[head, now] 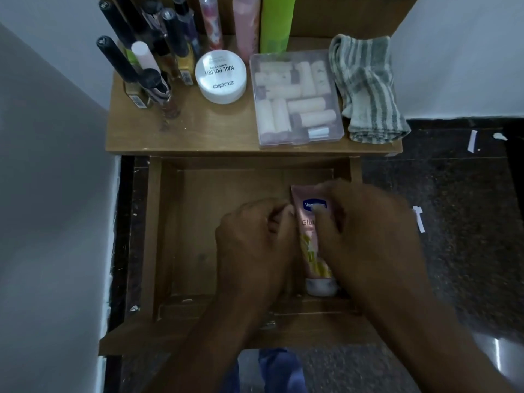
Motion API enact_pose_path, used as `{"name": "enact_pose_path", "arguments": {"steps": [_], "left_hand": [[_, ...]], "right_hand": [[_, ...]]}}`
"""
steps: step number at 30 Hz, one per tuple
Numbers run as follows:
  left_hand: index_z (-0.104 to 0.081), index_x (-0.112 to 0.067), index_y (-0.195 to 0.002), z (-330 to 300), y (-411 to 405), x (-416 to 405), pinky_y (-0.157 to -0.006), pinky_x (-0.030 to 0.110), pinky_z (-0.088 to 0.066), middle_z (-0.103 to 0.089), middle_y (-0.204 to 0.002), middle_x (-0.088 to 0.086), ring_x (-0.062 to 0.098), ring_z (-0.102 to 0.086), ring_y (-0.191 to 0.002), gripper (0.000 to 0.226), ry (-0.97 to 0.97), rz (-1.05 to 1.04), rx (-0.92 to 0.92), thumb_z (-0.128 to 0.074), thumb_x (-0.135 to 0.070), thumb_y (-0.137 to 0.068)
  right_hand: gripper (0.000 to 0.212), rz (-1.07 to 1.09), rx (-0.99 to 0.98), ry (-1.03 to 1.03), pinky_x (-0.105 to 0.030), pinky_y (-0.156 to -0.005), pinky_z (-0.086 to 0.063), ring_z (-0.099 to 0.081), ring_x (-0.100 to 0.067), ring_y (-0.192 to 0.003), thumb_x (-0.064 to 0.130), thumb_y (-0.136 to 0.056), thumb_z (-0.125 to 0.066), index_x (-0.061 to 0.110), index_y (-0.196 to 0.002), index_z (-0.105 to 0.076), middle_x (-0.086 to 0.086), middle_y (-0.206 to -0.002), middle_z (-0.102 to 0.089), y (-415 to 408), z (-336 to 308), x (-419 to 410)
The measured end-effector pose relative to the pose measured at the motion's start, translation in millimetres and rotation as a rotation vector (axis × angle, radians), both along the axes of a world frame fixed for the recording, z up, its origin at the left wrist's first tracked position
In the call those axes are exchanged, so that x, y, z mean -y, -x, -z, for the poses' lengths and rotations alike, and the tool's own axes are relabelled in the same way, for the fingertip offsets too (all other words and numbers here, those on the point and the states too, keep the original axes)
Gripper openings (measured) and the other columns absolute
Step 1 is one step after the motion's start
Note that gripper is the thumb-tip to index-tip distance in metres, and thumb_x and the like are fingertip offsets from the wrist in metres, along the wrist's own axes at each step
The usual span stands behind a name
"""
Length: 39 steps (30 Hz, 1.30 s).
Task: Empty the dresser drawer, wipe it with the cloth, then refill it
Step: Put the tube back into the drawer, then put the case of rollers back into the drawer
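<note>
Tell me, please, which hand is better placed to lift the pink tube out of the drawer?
Probably the right hand: its fingers already curl over the pink tube in the drawer. The left hand only touches the tube's left edge.

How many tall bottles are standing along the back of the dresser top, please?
3: a floral pink bottle, a plain pink bottle to its right, then a green bottle. Their tops are cut off; slimmer tubes stand further left.

Both hands [312,236] around pink tube [310,245] in drawer [198,236]
</note>
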<state>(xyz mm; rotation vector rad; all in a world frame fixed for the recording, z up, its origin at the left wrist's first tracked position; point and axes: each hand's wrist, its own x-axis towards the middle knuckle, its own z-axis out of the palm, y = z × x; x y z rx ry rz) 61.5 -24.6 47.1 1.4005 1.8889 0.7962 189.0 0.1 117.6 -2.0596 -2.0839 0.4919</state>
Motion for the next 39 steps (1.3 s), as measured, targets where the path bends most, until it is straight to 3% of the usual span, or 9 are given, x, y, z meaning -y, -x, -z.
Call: {"name": "enact_pose_path", "arguments": {"steps": [3, 8, 10, 14, 21, 29, 33, 36, 39], "left_hand": [[-0.083, -0.026, -0.104, -32.9, 15.0, -6.3, -0.068, 0.014, -0.053, -0.075, -0.083, -0.017, -0.004, -0.069, -0.073, 0.013, -0.236, -0.048, 0.025, -0.07, -0.028, -0.102], [-0.079, -0.012, -0.118, -57.7, 30.6, -40.8, -0.088, 0.013, -0.055, -0.077, -0.109, -0.006, 0.005, -0.072, -0.094, 0.021, -0.449, -0.081, -0.085, -0.072, -0.02, -0.1], [-0.077, -0.012, -0.124, -58.0, 32.5, -54.8, -0.09, 0.01, -0.054, -0.075, -0.114, -0.006, 0.005, -0.071, -0.097, 0.027, -0.432, -0.097, -0.084, -0.07, -0.021, -0.099], [-0.076, -0.015, -0.127, -53.8, 34.1, -73.2, -0.087, 0.033, -0.065, -0.078, -0.114, -0.003, 0.008, -0.074, -0.097, 0.033, -0.365, -0.083, -0.018, -0.067, -0.024, -0.097], [-0.077, -0.012, -0.124, -50.1, 29.2, -86.8, -0.089, 0.027, -0.062, -0.078, -0.102, -0.004, 0.003, -0.073, -0.09, 0.031, -0.284, -0.118, 0.013, -0.069, -0.021, -0.096], [-0.074, -0.015, -0.13, -51.8, 23.0, -86.0, -0.093, 0.028, -0.06, -0.076, -0.117, -0.003, 0.003, -0.069, -0.099, 0.036, -0.251, -0.096, 0.02, -0.069, -0.025, -0.096], [-0.075, -0.015, -0.13, -53.8, 24.5, -75.0, -0.096, 0.037, -0.061, -0.076, -0.123, -0.003, 0.01, -0.071, -0.109, 0.035, -0.267, -0.112, 0.028, -0.067, -0.021, -0.096], [-0.074, -0.018, -0.13, -61.3, 27.6, -60.1, -0.098, 0.031, -0.06, -0.075, -0.125, -0.008, 0.005, -0.069, -0.113, 0.035, -0.294, -0.128, 0.02, -0.066, -0.019, -0.096], [-0.075, -0.02, -0.129, -69.8, 28.7, -38.1, -0.096, 0.018, -0.056, -0.074, -0.122, -0.011, 0.001, -0.068, -0.111, 0.034, -0.306, -0.132, 0.007, -0.069, -0.015, -0.095]], "right_hand": [[0.021, 0.019, -0.147, -0.229, -0.034, -0.083, -0.057, -0.069, -0.013, -0.092, 0.022, -0.09, -0.069, 0.021, -0.11, -0.074, 0.004, -0.103, -0.074, 1.9, -20.3, -12.7], [0.033, 0.044, -0.153, -0.322, -0.039, -0.089, -0.053, -0.067, -0.02, -0.102, 0.018, -0.088, -0.066, 0.017, -0.12, -0.07, -0.002, -0.113, -0.073, 14.6, -24.4, -52.7], [0.032, 0.059, -0.127, -0.283, -0.035, -0.087, -0.049, -0.066, -0.022, -0.102, 0.02, -0.088, -0.066, 0.017, -0.12, -0.07, -0.004, -0.113, -0.072, 18.4, -18.9, -67.8], [0.022, 0.074, -0.045, -0.262, -0.037, -0.079, -0.039, -0.061, -0.028, -0.094, 0.016, -0.085, -0.062, 0.008, -0.104, -0.07, -0.012, -0.1, -0.07, 19.8, -9.0, -88.7], [0.025, 0.075, 0.023, -0.186, -0.032, -0.077, -0.03, -0.056, -0.028, -0.103, 0.017, -0.088, -0.061, 0.009, -0.111, -0.066, -0.01, -0.11, -0.067, 18.7, -12.4, -101.0], [0.033, 0.091, -0.088, -0.125, -0.029, -0.073, -0.029, -0.053, -0.023, -0.103, 0.012, -0.083, -0.063, 0.014, -0.116, -0.064, -0.005, -0.112, -0.064, 22.8, -17.3, -101.0], [0.034, 0.12, -0.143, -0.174, -0.022, -0.065, -0.02, -0.041, -0.01, -0.089, 0.013, -0.081, -0.064, 0.017, -0.115, -0.065, 0.005, -0.097, -0.057, 24.0, -18.9, -88.6], [0.032, 0.128, -0.189, -0.225, -0.019, -0.072, -0.036, -0.051, -0.008, -0.085, 0.016, -0.078, -0.068, 0.019, -0.11, -0.066, 0.01, -0.091, -0.053, 25.1, -22.5, -72.5], [0.033, 0.184, -0.298, -0.22, -0.035, -0.079, -0.058, -0.065, -0.011, -0.087, 0.018, -0.077, -0.073, 0.023, -0.109, -0.065, 0.01, -0.092, -0.06, 23.7, -27.5, -49.6]]}}
